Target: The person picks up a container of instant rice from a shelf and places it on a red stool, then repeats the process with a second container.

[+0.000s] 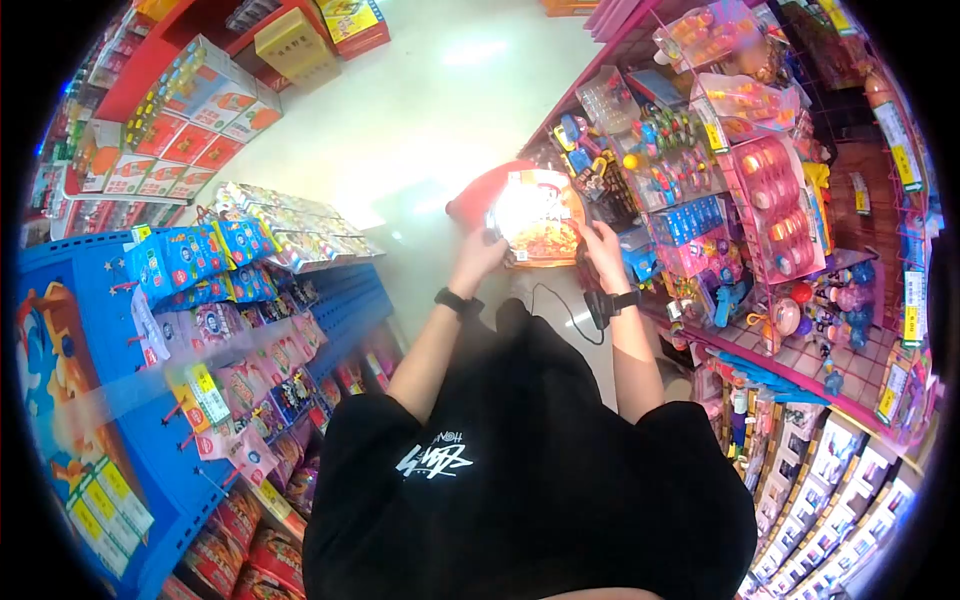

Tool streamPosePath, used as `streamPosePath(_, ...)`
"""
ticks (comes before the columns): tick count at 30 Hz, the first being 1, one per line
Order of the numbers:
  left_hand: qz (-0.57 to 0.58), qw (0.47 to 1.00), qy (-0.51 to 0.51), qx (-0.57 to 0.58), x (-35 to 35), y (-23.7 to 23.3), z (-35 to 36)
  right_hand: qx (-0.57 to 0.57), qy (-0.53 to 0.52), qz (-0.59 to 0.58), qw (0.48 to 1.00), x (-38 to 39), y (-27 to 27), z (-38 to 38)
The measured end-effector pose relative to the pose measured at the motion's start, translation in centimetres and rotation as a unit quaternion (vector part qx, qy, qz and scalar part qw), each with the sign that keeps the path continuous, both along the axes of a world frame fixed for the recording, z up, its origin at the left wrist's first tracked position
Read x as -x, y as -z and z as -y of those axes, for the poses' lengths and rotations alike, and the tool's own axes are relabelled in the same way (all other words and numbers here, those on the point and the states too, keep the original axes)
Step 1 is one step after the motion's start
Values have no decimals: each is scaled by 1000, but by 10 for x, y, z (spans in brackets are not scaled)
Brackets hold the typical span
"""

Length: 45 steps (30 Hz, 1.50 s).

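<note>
An orange food packet (pixel 548 240) with a picture of food on its front is held up ahead of my body. Bright glare washes out its upper part. My left hand (pixel 482 256) grips its left edge, thumb on the near side. At the right edge, my right hand (pixel 603 252) is closed on the same packet, its far fingers hidden behind it. Just beyond the packet is a smooth red object (pixel 478 196), mostly covered, whose kind I cannot make out. Dark bands circle both wrists, and a black cable (pixel 552 296) hangs by the right one.
A blue rack (pixel 350 310) on the left carries hanging blue snack bags (pixel 180 262) and pink packets. On the right, a pink rack (pixel 730 350) holds toys. Drink cartons (pixel 185 150) are stacked at the far left. A pale, shiny floor (pixel 400 110) runs between the shelves.
</note>
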<state>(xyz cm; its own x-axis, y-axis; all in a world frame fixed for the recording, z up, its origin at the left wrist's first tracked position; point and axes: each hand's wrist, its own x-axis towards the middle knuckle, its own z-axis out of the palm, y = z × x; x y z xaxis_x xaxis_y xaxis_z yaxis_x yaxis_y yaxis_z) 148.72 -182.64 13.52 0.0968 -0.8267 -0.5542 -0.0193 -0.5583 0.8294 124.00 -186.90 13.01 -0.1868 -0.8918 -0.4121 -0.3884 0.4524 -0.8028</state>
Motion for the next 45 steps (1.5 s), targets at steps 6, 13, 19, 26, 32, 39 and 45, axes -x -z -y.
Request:
streamPosePath(6,32,995,96,16,-7,28,5,-2,26,16,1000,9,-22,-35)
streamPosePath(13,-20,981,187,-44,-16,18,2,29,75,-25,996,36,-33,-128)
streamPosePath(19,-16,959,272,-78,-17,-22,-23,-42,156,-24,987,95,7,-233)
streamPosePath(26,61,924,367,-83,23,61,-99,-216,356,61,907,134,54,-456)
streamPosePath(32,225,800,486,-271,39,132,-180,-223,623,214,719,123,109,-677)
streamPosePath(39,225,597,769,-31,169,146,-231,-167,758,296,556,55,159,-814)
streamPosePath(45,263,549,792,-57,352,142,-277,-126,790,329,502,26,179,-824)
